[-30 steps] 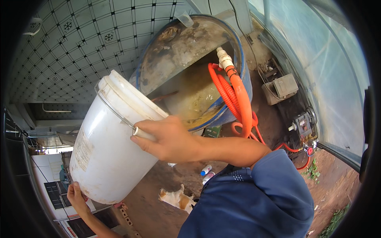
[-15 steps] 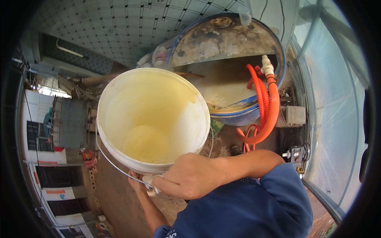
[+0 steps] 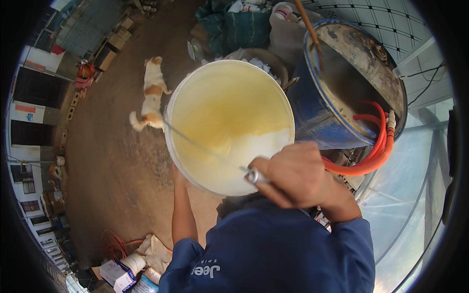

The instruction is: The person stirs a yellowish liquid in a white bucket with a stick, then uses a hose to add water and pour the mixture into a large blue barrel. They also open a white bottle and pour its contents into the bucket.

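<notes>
One bucket (image 3: 229,117); right hand (image 3: 297,176) around its handle (image 3: 256,176); left hand (image 3: 179,177) behind, grip unclear.

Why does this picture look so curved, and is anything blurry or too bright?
In the head view, the building row at left bends along the rim, as a fisheye lens does; there too, the right hand and bucket handle look soft, likely motion blur; still in the head view, the translucent sheeting at right is pale and bright.

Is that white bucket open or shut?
Open: the white bucket has no lid on, so its yellowish inside shows behind the wire handle.
</notes>
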### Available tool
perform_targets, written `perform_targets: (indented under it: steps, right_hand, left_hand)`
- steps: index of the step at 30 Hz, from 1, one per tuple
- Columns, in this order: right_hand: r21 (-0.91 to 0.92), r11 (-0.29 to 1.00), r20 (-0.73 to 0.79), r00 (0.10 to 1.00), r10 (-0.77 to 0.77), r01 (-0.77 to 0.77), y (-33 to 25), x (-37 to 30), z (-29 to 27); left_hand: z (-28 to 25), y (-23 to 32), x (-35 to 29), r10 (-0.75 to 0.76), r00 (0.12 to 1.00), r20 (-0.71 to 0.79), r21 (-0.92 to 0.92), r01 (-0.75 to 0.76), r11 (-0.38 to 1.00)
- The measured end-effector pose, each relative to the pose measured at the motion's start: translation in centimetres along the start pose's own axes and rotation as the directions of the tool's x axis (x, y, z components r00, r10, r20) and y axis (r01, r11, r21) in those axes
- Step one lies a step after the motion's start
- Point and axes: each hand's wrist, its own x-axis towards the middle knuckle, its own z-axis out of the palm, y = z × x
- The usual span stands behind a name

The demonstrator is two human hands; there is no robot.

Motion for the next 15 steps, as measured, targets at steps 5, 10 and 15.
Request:
perform_targets:
  steps: [5,10,15]
  right_hand:
    - [0.125,0.967,-0.025,0.974,0.227,-0.223,1.5,2.7,6.2]
    - [0.125,0.905,0.121,0.912,0.392,-0.406,-0.4,3.8,11.0]
    - [0.088,0.866,0.161,0.865,0.474,-0.491,-1.1,4.6,14.2]
  left_hand:
    - [-4.0,-3.9,0.2,-0.117,0.99,0.075,-0.154,0.127,0.98]
    - [-7.0,-2.1,0.3,-0.084,0.996,-0.016,-0.302,0.075,0.95]
    - [-9.2,8.8,-1.9,0.237,0.942,-0.239,-0.114,-0.269,0.956]
